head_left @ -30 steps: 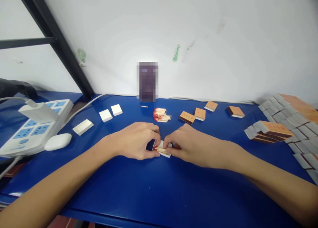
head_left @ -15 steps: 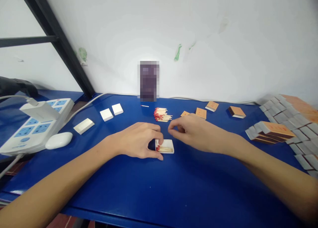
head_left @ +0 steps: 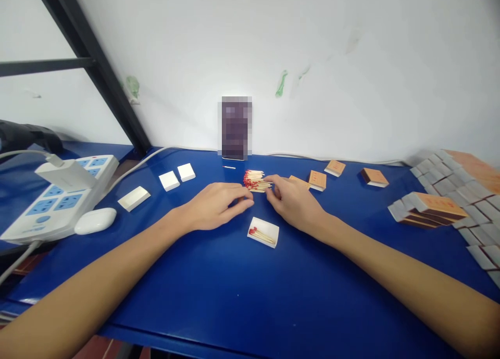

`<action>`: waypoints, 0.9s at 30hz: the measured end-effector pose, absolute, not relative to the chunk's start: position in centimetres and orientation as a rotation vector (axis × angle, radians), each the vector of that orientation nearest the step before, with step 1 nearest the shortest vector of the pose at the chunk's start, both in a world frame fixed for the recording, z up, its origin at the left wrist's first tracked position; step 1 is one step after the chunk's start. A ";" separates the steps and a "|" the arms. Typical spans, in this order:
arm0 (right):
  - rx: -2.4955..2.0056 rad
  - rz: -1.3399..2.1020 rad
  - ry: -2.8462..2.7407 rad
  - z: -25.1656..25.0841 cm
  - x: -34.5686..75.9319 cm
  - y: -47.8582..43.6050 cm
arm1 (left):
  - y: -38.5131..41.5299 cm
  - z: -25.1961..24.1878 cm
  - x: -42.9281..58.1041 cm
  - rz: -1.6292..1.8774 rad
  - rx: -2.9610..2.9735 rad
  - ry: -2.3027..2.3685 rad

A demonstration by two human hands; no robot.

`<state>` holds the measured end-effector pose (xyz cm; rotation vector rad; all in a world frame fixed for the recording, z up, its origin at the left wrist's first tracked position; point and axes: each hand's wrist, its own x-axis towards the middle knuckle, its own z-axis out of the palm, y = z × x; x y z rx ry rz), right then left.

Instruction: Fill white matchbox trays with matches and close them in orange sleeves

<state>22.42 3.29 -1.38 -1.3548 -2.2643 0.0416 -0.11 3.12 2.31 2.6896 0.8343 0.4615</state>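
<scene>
A pile of red-headed matches (head_left: 254, 181) lies on the blue table between my two hands. My left hand (head_left: 221, 205) is at its near left side, thumb and fingers a little apart with nothing in them. At the pile's right end is my right hand (head_left: 292, 200), its forefinger and thumb apart around the ends of the sticks; no match is seen lifted. Nearer me, a white matchbox tray (head_left: 273, 239) sits slightly turned, with a few matches (head_left: 261, 235) along one side. Neither hand touches it.
White matchbox trays (head_left: 134, 198) and a power strip (head_left: 58, 200) with a white case (head_left: 95, 221) are at left. Orange matchbox sleeves (head_left: 317, 180) lie behind my right hand. Stacked matchboxes (head_left: 437, 208) stand far right. A lone match (head_left: 229, 167) lies near the wall.
My left hand has let go of the matchbox tray and moved up toward the pile. My right hand has reached the pile's right end. The tray has turned slightly.
</scene>
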 end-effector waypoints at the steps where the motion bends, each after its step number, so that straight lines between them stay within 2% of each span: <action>1: -1.351 0.004 -2.247 -1.4 22.4 3.3 | 3.5 2.1 -0.3 0.447 2.687 0.812; 9: -1.397 -0.057 -2.200 -1.7 22.4 3.5 | 4.0 2.0 -0.9 0.462 2.657 0.627; 20: -1.283 0.052 -2.136 -2.3 22.7 4.2 | 3.0 1.5 0.0 0.319 2.847 0.753; 27: -1.215 0.126 -2.107 -2.3 22.7 4.3 | 3.4 1.1 0.1 0.381 2.860 0.911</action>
